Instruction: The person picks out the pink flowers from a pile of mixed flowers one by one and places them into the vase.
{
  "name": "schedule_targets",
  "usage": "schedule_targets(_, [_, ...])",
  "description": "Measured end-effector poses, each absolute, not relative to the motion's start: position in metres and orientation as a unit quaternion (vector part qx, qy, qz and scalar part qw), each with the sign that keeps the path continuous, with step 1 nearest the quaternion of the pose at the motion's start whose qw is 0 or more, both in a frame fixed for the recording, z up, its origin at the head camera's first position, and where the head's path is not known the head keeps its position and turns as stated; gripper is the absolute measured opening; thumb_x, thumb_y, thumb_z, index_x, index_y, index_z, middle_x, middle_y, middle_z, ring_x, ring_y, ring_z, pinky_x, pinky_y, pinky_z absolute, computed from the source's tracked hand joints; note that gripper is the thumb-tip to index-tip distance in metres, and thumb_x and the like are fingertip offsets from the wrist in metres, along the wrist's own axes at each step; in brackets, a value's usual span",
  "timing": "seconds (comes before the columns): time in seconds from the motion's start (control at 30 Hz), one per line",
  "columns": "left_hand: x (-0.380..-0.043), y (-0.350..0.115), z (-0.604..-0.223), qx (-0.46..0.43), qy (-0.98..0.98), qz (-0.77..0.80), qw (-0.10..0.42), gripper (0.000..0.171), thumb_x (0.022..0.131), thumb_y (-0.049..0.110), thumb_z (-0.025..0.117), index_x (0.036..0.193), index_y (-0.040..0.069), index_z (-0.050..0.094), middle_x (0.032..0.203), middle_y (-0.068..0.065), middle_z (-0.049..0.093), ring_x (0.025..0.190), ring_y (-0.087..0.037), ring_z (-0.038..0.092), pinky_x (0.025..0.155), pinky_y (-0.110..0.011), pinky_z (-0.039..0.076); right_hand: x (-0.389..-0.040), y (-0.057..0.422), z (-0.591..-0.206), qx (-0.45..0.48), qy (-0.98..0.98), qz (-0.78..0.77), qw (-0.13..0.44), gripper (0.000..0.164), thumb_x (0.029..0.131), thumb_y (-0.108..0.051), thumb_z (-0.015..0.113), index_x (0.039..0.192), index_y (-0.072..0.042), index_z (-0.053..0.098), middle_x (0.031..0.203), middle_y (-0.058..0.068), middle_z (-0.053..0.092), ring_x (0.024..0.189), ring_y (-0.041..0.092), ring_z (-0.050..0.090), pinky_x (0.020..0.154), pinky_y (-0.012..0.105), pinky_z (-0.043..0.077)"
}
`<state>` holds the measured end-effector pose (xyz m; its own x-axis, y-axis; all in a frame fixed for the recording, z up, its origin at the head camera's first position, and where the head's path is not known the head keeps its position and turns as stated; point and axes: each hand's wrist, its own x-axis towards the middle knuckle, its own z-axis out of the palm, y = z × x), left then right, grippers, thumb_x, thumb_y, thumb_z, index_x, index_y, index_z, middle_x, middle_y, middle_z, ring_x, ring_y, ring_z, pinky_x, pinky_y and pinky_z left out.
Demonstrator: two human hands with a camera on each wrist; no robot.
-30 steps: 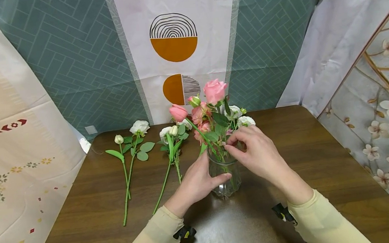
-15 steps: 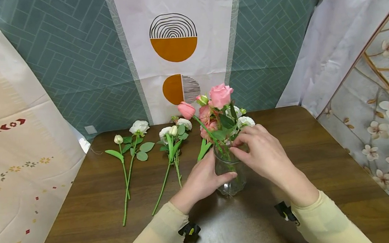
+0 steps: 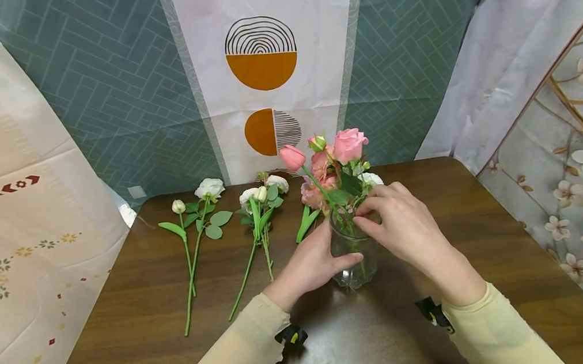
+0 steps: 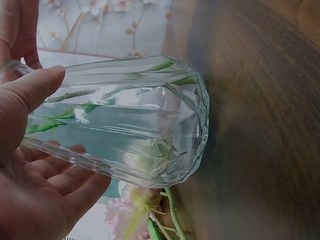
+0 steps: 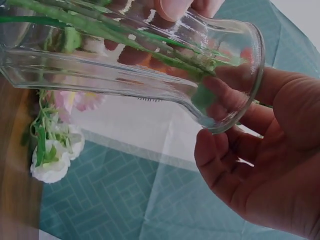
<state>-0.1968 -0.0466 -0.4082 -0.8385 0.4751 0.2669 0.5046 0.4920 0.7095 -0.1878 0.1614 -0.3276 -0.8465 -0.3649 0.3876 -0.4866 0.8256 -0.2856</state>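
Observation:
A clear faceted glass vase (image 3: 354,279) stands on the table, held from the left by my left hand (image 3: 309,264). In the left wrist view, the thumb lies on the near side of the glass vase (image 4: 125,120) and the fingers curve behind it. Out of its mouth rise a pink rose (image 3: 349,144) and a pink tulip (image 3: 293,157). My right hand (image 3: 404,221) pinches a flower stem at the rim. Green stems (image 5: 165,55) slant inside the glass in the right wrist view; which one the fingertips hold is partly hidden.
White roses and a white tulip bud (image 3: 178,207) lie with long stems at the left of the table (image 3: 141,311). Nearer the vase lies another white group (image 3: 260,195). Pale pink flowers (image 3: 313,196) and a green leaf (image 3: 306,225) are behind the vase.
The vase and its flowers have shifted to the right, with both hands moving along. The grip of each hand looks the same, and the flowers lying at left have stayed put.

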Motion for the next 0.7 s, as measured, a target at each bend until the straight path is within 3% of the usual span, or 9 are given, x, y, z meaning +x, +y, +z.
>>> schedule_targets(0.27, [-0.201, -0.041, -0.41, -0.278, -0.863, -0.422, 0.012, 0.092, 0.098, 0.028, 0.089, 0.172, 0.023, 0.034, 0.171, -0.003, 0.045, 0.155, -0.018, 0.044, 0.123, -0.045, 0.042, -0.191, 0.168, -0.333, 0.21, -0.941, 0.213, 0.16, 0.009, 0.097, -0.02, 0.085, 0.101, -0.012, 0.086, 0.104, 0.004, 0.071, 0.104, 0.03, 0.057, 0.079, 0.05, 0.053])
schedule_targets(0.5, [-0.197, -0.041, -0.409, -0.245, -0.887, -0.391, -0.002, 0.099, 0.099, 0.041, 0.086, 0.176, 0.023, 0.026, 0.167, -0.012, 0.046, 0.152, -0.024, 0.047, 0.121, -0.049, 0.045, -0.194, 0.17, -0.336, 0.202, -0.938, 0.228, 0.166, 0.011, 0.098, -0.022, 0.085, 0.103, -0.012, 0.087, 0.104, 0.004, 0.071, 0.105, 0.03, 0.057, 0.079, 0.05, 0.052])
schedule_targets(0.7, [-0.195, -0.051, -0.407, -0.23, -0.892, -0.389, -0.017, 0.092, 0.1, 0.042, 0.084, 0.174, 0.022, 0.034, 0.17, -0.009, 0.043, 0.155, -0.026, 0.044, 0.12, -0.053, 0.045, -0.195, 0.169, -0.337, 0.208, -0.935, 0.229, 0.175, 0.011, 0.098, -0.022, 0.086, 0.102, -0.012, 0.087, 0.102, 0.004, 0.071, 0.102, 0.03, 0.057, 0.076, 0.048, 0.051])
